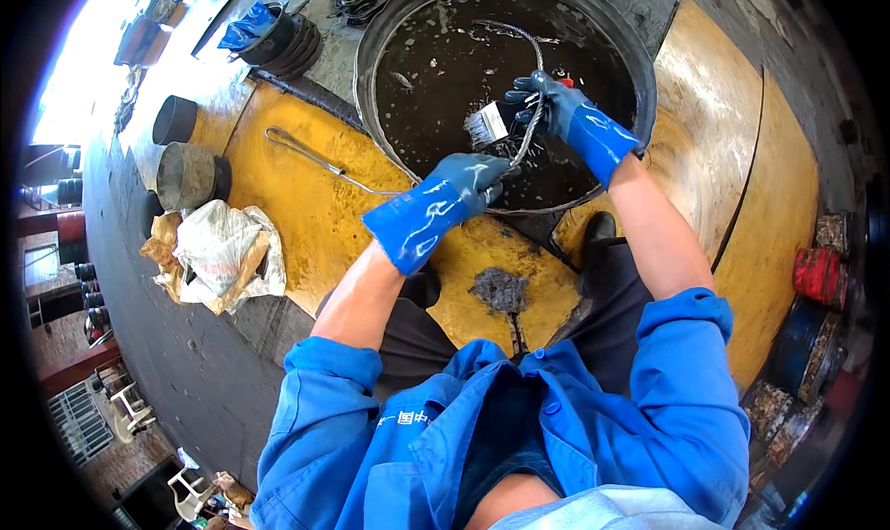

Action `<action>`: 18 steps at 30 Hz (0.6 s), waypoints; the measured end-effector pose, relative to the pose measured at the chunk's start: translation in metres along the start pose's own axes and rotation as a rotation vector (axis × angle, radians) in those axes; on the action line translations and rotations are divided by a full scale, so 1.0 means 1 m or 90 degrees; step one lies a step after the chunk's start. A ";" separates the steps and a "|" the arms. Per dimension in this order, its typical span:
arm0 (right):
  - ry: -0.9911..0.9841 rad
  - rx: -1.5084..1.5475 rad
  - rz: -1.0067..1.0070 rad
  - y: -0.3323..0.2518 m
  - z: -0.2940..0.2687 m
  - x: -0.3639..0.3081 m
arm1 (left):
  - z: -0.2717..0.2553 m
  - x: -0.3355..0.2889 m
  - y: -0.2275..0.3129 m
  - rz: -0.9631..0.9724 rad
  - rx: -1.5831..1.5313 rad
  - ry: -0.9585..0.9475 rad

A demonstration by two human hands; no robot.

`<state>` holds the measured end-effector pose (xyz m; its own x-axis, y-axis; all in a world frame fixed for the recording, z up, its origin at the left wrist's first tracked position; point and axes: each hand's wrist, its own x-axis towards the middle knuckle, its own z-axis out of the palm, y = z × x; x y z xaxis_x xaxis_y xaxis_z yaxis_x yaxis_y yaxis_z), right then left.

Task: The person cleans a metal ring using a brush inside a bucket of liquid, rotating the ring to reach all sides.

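Observation:
Both of my hands wear blue rubber gloves. My left hand (466, 180) is closed round a steel wire rope (535, 50) at the near rim of a large round metal tub (367, 67). One end of the rope curves over the dark liquid (426, 94) in the tub; the other runs out to the left and ends in a long loop. Over the liquid, my right hand (554, 107) grips a paintbrush (487, 125) with a pale ferrule and grey, wet-looking bristles. A red bit, perhaps its handle end, shows beyond the glove. The brush is beside the rope; contact between them is unclear.
Yellow stained boards (362, 150) lie under the tub. A grey fibrous clump (501, 290) sits between my feet. To the left are a crumpled white sack (222, 247), a metal can (185, 176) and a black bucket (283, 39) holding blue gloves. Rusty drums (788, 419) line the right.

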<state>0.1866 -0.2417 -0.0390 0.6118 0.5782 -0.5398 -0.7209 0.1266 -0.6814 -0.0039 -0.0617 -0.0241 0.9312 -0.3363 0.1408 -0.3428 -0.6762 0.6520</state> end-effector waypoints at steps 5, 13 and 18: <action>-0.010 -0.069 -0.077 -0.009 0.000 -0.004 | 0.017 0.005 0.012 -0.032 0.047 -0.067; -0.012 -0.182 -0.201 0.012 0.032 -0.023 | 0.018 0.021 0.036 -0.243 -0.037 -0.130; -0.030 -0.049 -0.107 0.000 0.026 -0.039 | 0.012 0.018 0.052 -0.295 -0.059 -0.027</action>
<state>0.1543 -0.2435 -0.0055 0.7045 0.5910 -0.3930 -0.5814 0.1629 -0.7971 -0.0063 -0.1109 0.0031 0.9769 -0.0405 -0.2100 0.1220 -0.7012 0.7024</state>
